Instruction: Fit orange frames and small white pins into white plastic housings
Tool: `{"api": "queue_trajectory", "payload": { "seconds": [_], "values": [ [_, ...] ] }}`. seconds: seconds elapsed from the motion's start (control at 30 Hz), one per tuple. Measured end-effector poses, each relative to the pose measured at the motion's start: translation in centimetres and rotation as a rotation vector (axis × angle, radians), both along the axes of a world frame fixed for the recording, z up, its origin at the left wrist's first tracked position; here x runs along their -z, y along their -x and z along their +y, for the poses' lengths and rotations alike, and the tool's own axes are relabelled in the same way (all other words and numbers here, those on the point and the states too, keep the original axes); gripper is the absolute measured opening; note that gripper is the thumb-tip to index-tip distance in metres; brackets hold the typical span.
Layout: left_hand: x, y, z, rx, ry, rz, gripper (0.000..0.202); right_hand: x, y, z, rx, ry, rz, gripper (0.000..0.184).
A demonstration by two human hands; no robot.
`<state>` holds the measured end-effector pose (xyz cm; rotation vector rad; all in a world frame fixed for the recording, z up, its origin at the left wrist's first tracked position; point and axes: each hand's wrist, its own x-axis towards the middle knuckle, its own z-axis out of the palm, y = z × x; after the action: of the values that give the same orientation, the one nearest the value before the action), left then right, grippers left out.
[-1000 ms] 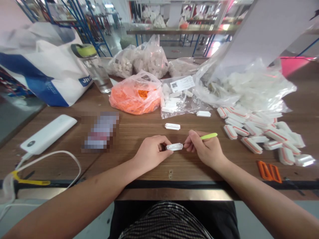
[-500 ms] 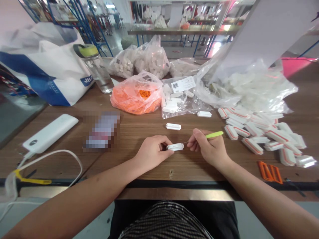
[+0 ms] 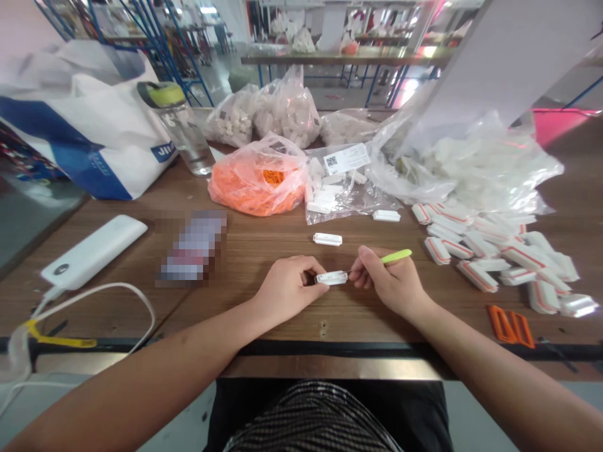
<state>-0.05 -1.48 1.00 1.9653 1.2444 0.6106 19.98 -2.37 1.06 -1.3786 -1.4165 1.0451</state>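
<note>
My left hand [image 3: 292,287] pinches the left end of a small white plastic strip-like part [image 3: 333,277] low over the wooden table. My right hand [image 3: 393,282] grips a thin pick-like tool with a lime-green handle [image 3: 396,256], held like a pen. Its narrow metal shaft reaches the right end of the white part; whether the tip touches it I cannot make out. Just beyond lies a similar white part [image 3: 327,239], flat on the table. Another white piece [image 3: 386,216] rests farther back, near a clear bag.
White pieces with orange-red edging [image 3: 478,263] are heaped at right, near two orange frames [image 3: 510,325]. Behind stand an orange-filled bag [image 3: 259,182] and clear bags [image 3: 490,163]. At left are a phone [image 3: 193,248], a power bank [image 3: 94,252] with cable, and a bottle [image 3: 183,135].
My right hand has shifted slightly left with the green-handled tool, bringing its shaft closer to the white part. My left hand and the white part have hardly moved.
</note>
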Motion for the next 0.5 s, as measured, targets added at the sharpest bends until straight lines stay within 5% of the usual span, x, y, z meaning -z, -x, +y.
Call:
{"api": "queue_trajectory", "payload": {
  "seconds": [0.5],
  "values": [
    [-0.04, -0.02, -0.04, -0.008, -0.007, 0.006, 0.007, 0.05, -0.32, -0.46, 0.024, -0.071, 0.001, 0.048]
  ]
}}
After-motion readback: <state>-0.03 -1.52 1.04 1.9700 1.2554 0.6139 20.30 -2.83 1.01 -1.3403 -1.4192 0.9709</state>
